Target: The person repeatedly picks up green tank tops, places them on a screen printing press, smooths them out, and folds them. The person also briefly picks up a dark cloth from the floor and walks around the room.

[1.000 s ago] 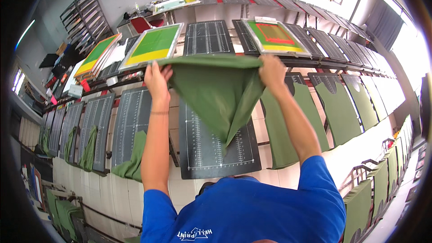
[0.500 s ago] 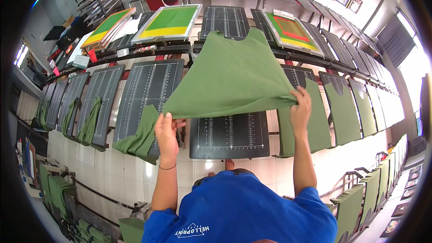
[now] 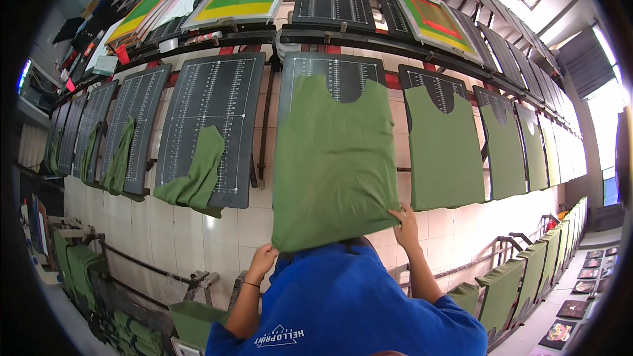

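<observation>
A green shirt panel (image 3: 333,158) with a scooped neckline lies over a black printing board (image 3: 304,66) in front of me. Its neck end rests below the board's far edge, and small wrinkles cross its lower half. My left hand (image 3: 264,260) pinches the near left corner of the cloth. At the near right corner, my right hand (image 3: 406,224) grips the hem between thumb and fingers. The near edge hangs past the board, close to my blue shirt, and slants up toward the right.
Boards to the right carry flat green panels (image 3: 445,148). On the left board (image 3: 204,102) lies a crumpled green cloth (image 3: 198,175). Screen frames (image 3: 241,0) with green and yellow mesh stand on the far row. Behind me, more green cloths (image 3: 504,283) hang over boards.
The green panel has come down from the air onto the board and toward me. Both hands have moved nearer my body, still holding its corners. The view has tilted slightly.
</observation>
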{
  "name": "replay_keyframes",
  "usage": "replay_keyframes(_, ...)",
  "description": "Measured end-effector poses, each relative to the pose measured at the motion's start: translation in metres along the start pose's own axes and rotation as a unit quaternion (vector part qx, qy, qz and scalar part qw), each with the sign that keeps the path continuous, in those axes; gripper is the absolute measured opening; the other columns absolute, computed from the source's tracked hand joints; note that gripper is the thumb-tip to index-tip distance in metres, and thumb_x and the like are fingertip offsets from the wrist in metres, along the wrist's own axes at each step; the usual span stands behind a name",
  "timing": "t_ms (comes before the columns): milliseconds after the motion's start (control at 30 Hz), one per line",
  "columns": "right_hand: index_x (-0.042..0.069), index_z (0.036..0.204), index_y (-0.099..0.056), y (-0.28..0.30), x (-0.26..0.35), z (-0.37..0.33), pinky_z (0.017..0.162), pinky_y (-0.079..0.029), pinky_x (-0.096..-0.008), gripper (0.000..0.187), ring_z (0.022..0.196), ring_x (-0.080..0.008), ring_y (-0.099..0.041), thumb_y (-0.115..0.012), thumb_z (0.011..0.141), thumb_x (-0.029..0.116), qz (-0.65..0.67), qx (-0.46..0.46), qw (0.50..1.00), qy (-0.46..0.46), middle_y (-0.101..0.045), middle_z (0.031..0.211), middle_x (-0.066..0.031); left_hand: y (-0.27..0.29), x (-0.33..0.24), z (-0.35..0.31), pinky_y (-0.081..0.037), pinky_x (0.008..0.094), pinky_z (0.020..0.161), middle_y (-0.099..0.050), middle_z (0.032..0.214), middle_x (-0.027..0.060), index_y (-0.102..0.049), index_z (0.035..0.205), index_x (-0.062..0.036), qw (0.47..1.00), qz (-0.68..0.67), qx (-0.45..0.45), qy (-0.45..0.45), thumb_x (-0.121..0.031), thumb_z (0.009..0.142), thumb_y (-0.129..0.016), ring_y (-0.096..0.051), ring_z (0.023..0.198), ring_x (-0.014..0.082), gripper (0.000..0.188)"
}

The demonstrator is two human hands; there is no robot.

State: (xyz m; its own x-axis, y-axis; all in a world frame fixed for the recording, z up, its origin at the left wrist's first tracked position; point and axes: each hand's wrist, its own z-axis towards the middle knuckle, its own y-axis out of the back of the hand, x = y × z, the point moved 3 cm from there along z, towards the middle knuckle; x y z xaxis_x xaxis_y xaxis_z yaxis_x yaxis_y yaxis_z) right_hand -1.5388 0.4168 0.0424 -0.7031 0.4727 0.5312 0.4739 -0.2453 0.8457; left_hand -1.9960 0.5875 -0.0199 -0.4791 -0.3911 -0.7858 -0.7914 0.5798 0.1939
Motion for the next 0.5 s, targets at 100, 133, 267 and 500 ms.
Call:
replay_keyframes(100,0.005,0.154,-0.028,0.002,-0.012,-0.01,0.12,-0.028,-0.0477,0.082,0.146,-0.0441,-0.03,-0.073,0.086,0.018,0.071,0.096,0.993,-0.004,-0.024,0.158,-0.029,-0.01,-0.008,0.01,-0.055,0.0316,0.076,-0.068,0.103,0.0111,-0.061,0.122,0.0042,0.999,-0.016,-0.022,-0.027,-0.03,0.097,-0.066,-0.067,0.08,0.0143,0.042)
replay_keyframes(133,0.004,0.154,-0.027,-0.007,-0.021,0.003,0.12,-0.028,-0.047,0.08,0.147,-0.042,-0.028,-0.071,0.09,0.022,0.192,0.067,0.977,-0.065,-0.024,0.159,-0.0279,-0.013,-0.022,0.026,-0.055,0.0313,0.077,-0.067,0.102,0.0104,-0.061,0.122,0.0043,0.996,-0.082,-0.019,-0.02,-0.029,0.097,-0.066,-0.066,0.08,0.0138,0.042)
replay_keyframes(267,0.002,0.147,-0.037,-0.042,-0.053,0.034,0.11,-0.036,-0.0417,0.063,0.135,-0.0305,-0.041,-0.059,0.099,0.037,0.485,0.096,0.836,-0.238,-0.041,0.147,-0.0196,-0.02,-0.051,0.074,-0.054,0.0292,0.079,-0.065,0.096,0.0054,-0.062,0.118,0.0031,0.965,-0.254,0.06,0.039,-0.025,0.1,-0.064,-0.062,0.08,0.0119,0.034)
replay_keyframes(500,0.002,0.104,-0.068,-0.004,-0.061,0.009,0.062,-0.041,-0.0288,0.029,0.066,-0.0105,-0.048,-0.068,0.095,0.029,0.304,0.244,0.886,-0.252,-0.057,0.074,0.003,0.013,-0.029,0.029,-0.053,0.0267,0.074,-0.063,0.088,0.0003,-0.064,0.104,-0.0041,0.988,-0.144,-0.012,0.052,-0.021,0.098,-0.066,-0.06,0.077,0.0106,0.019)
